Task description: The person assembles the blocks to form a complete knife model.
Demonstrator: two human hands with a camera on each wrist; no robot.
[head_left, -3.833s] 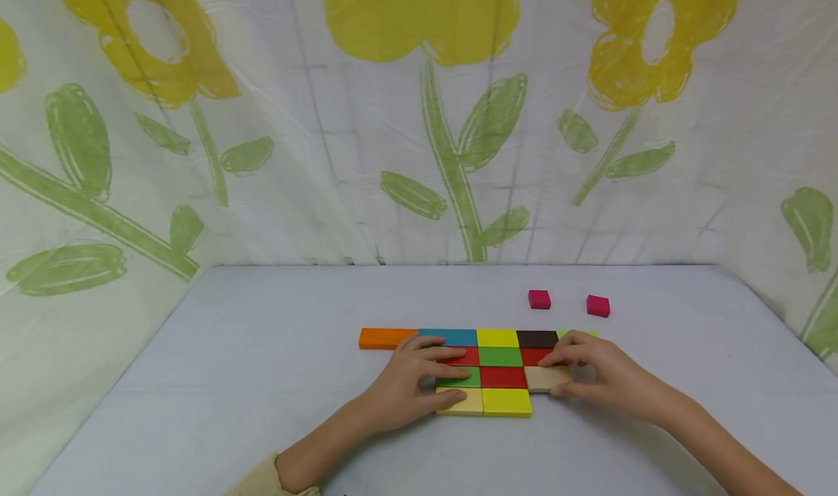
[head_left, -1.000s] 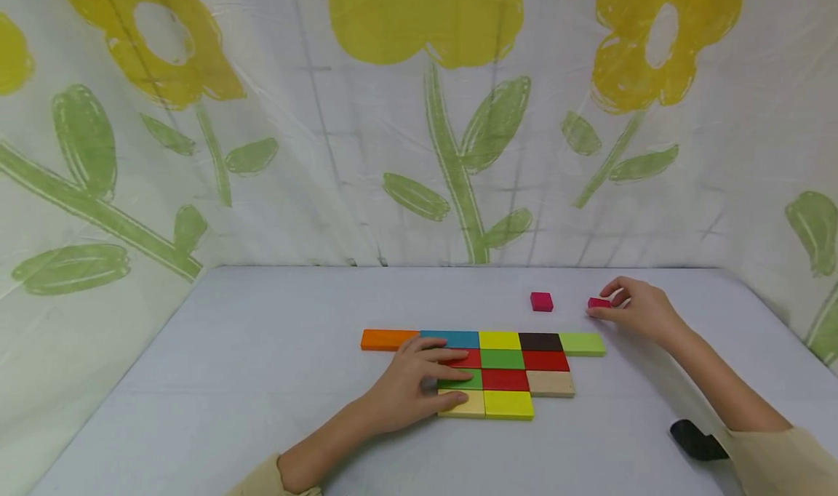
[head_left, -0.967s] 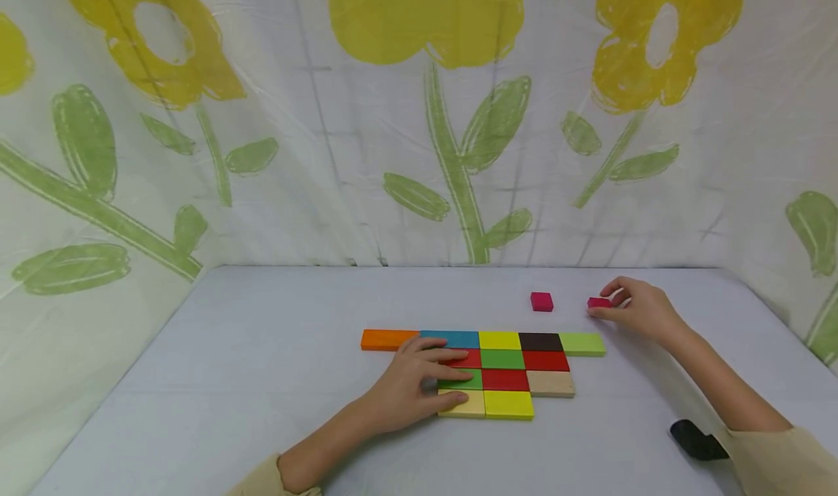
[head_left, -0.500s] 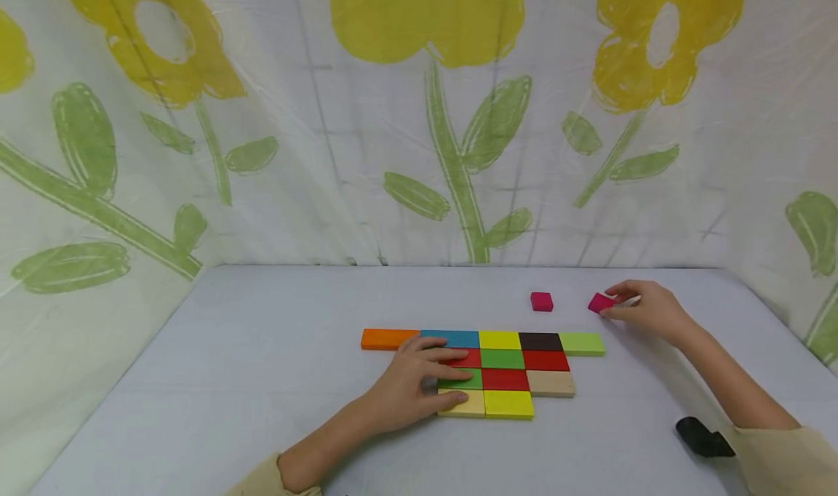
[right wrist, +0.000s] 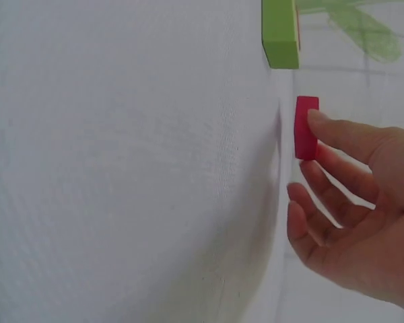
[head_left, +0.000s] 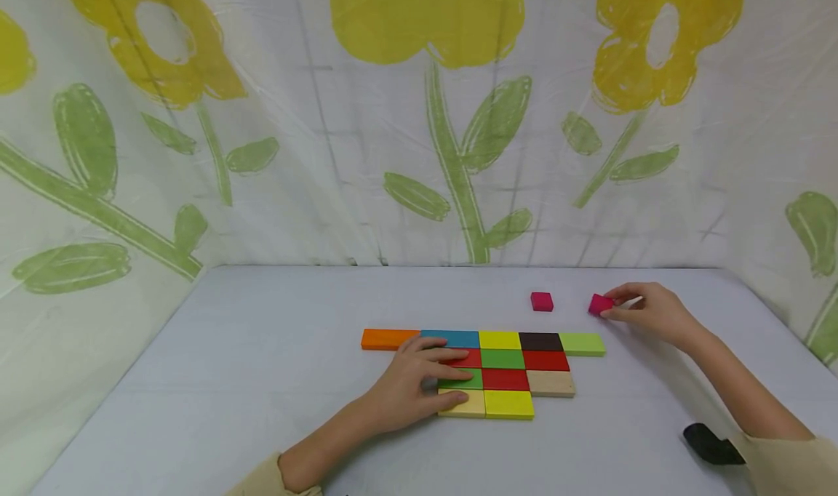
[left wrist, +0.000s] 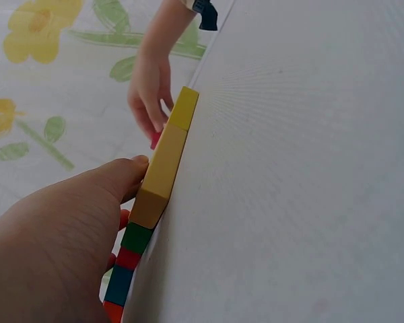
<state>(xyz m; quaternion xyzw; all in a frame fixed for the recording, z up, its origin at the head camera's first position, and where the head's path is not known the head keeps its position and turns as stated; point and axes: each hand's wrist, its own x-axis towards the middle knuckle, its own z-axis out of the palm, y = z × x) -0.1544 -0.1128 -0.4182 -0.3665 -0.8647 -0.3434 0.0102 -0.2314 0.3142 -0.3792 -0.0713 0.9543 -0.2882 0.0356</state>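
Flat coloured wooden blocks lie edge to edge in rows, narrowing toward the front. My left hand (head_left: pixel 409 383) rests at their left side, fingers extended over the red block (head_left: pixel 473 356) and green block (head_left: pixel 476 381), thumb on the beige block (head_left: pixel 473 407). That thumb also shows against the beige block (left wrist: pixel 160 178) in the left wrist view. Behind the rows, on the right, my right hand (head_left: pixel 657 314) pinches a small magenta block (head_left: pixel 599 305) between thumb and fingers. In the right wrist view this magenta block (right wrist: pixel 306 128) is held upright, its lower fingers loosely bent.
A second magenta block (head_left: pixel 541 302) stands alone to the left of the held one. The back row runs from an orange block (head_left: pixel 389 340) to a light green block (head_left: pixel 583 345). A flowered cloth (head_left: pixel 314 154) hangs behind the white table (head_left: pixel 281 394).
The right hand set the light wood block into the third row, then reached to the right magenta block, pinched it and turned it slightly. The left hand stayed in place.
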